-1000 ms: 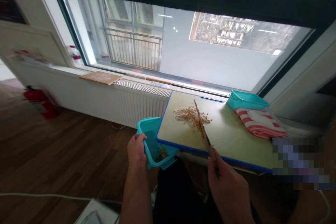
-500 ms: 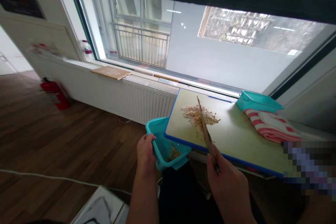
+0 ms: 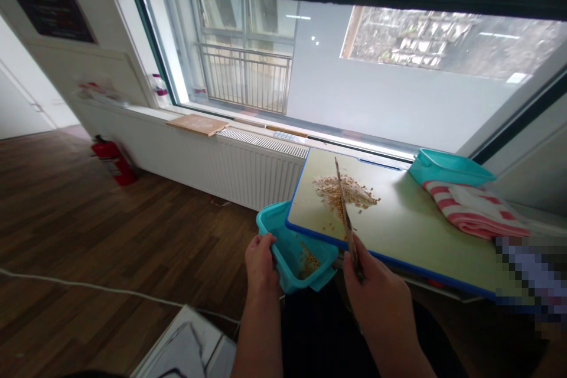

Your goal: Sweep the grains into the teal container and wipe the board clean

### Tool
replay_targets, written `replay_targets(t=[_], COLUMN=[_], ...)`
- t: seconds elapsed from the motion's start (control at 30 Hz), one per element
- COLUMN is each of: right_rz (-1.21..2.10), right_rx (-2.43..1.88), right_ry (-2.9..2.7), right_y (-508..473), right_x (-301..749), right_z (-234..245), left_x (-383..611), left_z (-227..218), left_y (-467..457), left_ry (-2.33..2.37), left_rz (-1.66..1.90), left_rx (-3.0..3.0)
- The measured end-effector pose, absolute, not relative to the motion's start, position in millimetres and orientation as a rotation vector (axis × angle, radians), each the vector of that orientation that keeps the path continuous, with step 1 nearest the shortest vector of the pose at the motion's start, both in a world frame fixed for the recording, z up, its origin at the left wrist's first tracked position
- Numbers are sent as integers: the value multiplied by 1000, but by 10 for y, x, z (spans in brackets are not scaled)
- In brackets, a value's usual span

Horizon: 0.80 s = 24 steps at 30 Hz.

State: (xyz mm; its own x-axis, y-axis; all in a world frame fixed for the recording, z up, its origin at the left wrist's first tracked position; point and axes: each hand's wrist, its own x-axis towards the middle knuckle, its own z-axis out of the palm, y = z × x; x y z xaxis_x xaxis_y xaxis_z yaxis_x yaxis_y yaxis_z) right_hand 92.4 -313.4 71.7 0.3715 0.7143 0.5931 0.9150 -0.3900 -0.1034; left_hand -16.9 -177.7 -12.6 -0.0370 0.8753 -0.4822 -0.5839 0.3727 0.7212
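Note:
My left hand (image 3: 261, 263) is closed on the rim of a turquoise plastic tub (image 3: 283, 274), tucked under the front left corner of a pale yellow-green cutting board (image 3: 411, 227) with a blue edge. Some tan chopped bits (image 3: 310, 263) lie inside the tub. On the board is a spread pile of chopped nut-like bits (image 3: 354, 192), partly powdery. In my right hand (image 3: 376, 292) is a long thin knife (image 3: 344, 204), brownish and seen nearly edge-on. Its blade stands across the pile, tip pointing to the window.
A second turquoise tub (image 3: 452, 168) and a folded red-and-white towel (image 3: 476, 207) are at the board's right end. The radiator (image 3: 261, 168) runs under the window. A fire extinguisher (image 3: 115, 159) stands on the floor at left, and a white cable (image 3: 110, 289) crosses it.
The view has swung slightly left, so everything sits further right. Against the board, the knife and my right hand have shifted a little leftward. My left hand keeps hold of the tub.

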Motion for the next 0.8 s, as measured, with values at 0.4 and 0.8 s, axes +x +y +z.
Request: replay_targets(t=[0.4,0.8], right_rz=[-573,-511], right_rx=[-2159,-2127], right_ry=[-1464,-1449], right_y=[-3094,-3072], right_x=[809,782], right_z=[703,718], left_x=[-179,-187], left_z=[-113,-43], left_y=[-1787,-1773], left_ry=[1068,1074], left_rz=[1216,1236], left_rx=[358,382])
